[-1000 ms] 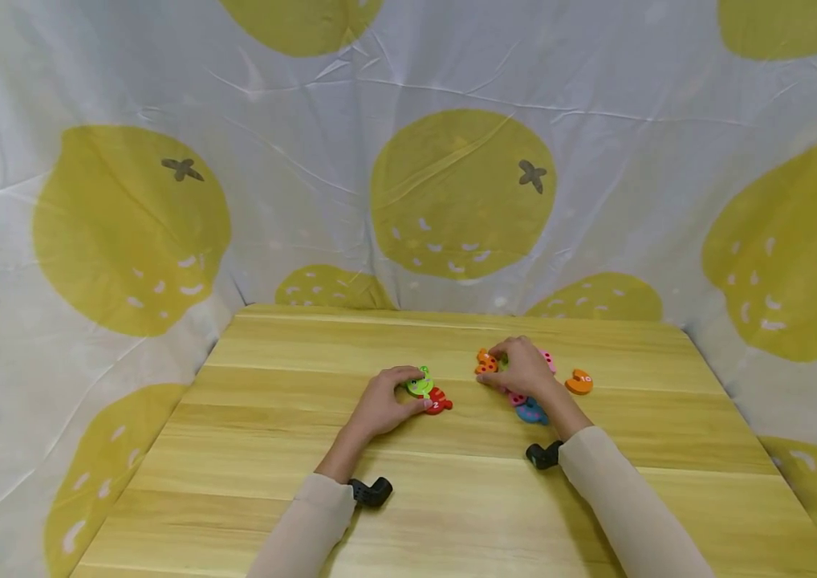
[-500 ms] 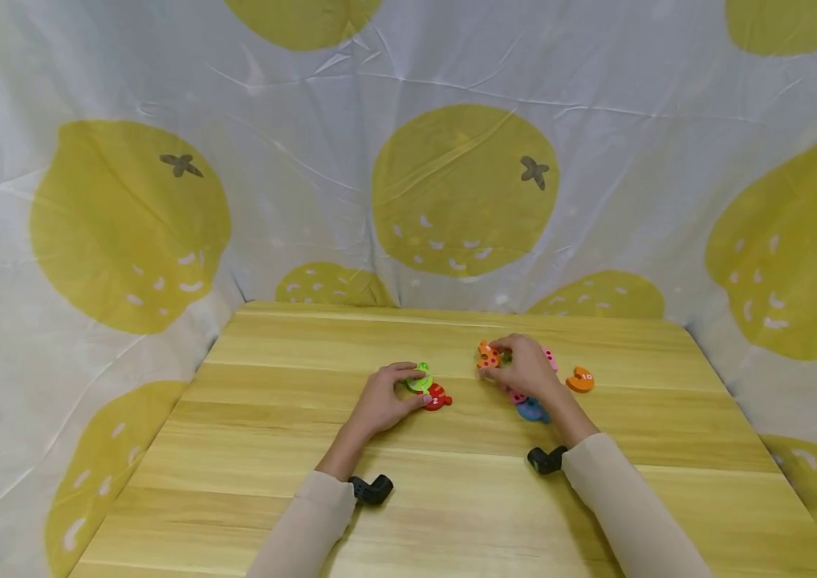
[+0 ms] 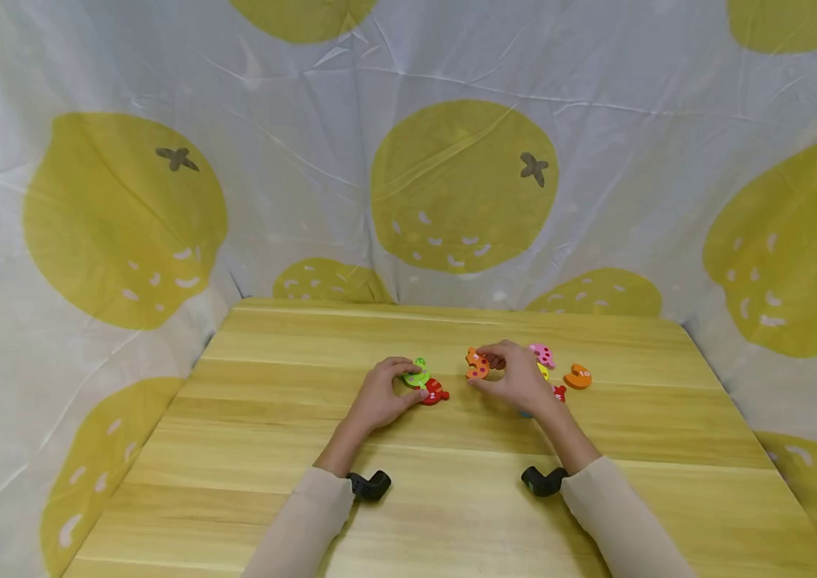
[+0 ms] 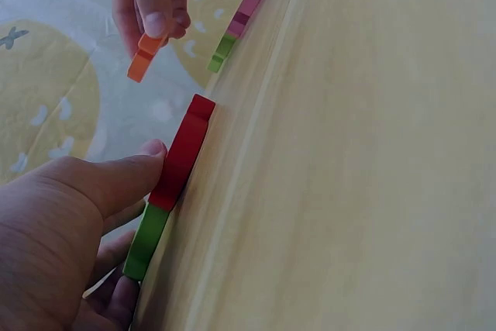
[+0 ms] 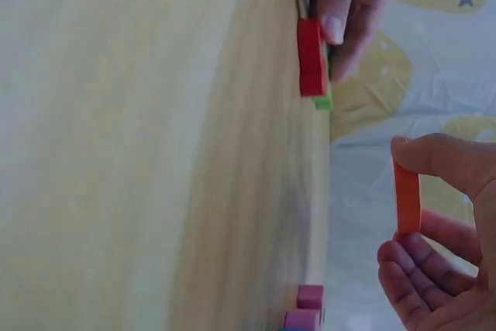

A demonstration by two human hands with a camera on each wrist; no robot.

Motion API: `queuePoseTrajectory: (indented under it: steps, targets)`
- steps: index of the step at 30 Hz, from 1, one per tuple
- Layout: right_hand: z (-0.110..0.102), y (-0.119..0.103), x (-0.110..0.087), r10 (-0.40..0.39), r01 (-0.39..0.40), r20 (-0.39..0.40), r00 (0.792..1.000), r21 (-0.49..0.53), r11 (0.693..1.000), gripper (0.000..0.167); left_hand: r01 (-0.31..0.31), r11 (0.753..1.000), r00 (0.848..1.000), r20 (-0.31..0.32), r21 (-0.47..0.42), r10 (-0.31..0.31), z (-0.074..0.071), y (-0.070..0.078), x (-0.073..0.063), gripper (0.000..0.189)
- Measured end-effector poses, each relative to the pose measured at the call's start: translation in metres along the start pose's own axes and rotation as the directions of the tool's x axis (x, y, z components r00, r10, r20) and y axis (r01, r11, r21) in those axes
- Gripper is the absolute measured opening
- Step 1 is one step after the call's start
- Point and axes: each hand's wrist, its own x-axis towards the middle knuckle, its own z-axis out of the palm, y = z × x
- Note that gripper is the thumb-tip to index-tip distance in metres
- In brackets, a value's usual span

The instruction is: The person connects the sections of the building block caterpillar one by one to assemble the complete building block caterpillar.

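My left hand (image 3: pixel 381 395) grips a green puzzle piece (image 3: pixel 417 374) with a face and a red piece (image 3: pixel 433 392) marked 2, which lie joined on the table. Its thumb presses the red piece and its fingers reach round the green one. To the right, my right hand (image 3: pixel 517 376) pinches an orange piece (image 3: pixel 477 364) with dark spots between thumb and fingers. Seen from the right wrist, that orange piece (image 5: pixel 408 198) is held up off the table (image 5: pixel 155 153). A white mark on it is too small to read.
Around and under the right hand lie a pink spotted piece (image 3: pixel 542 355), a yellow piece (image 3: pixel 543 371) and a red piece (image 3: pixel 559 393). An orange piece (image 3: pixel 578 376) marked 10 lies further right. A patterned cloth (image 3: pixel 596 201) hangs behind the table.
My right hand has lifted the orange spotted piece and moved a little left with it, uncovering yellow and red pieces. The left hand stays on its two pieces.
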Motion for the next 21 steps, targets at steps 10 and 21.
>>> queuePoseTrajectory:
  steps: [10,21]
  targets:
    - [0.019,-0.007,-0.017,0.058,-0.058,0.004,0.998,0.085,0.995,0.051,-0.001,1.0,1.0,0.008,-0.01,0.001,0.0,-0.001,-0.001,0.044]
    - [0.044,-0.011,-0.016,0.132,-0.137,0.037,0.991,0.222,0.965,0.051,0.011,1.0,1.0,0.014,-0.006,-0.011,-0.001,0.001,0.0,0.046]
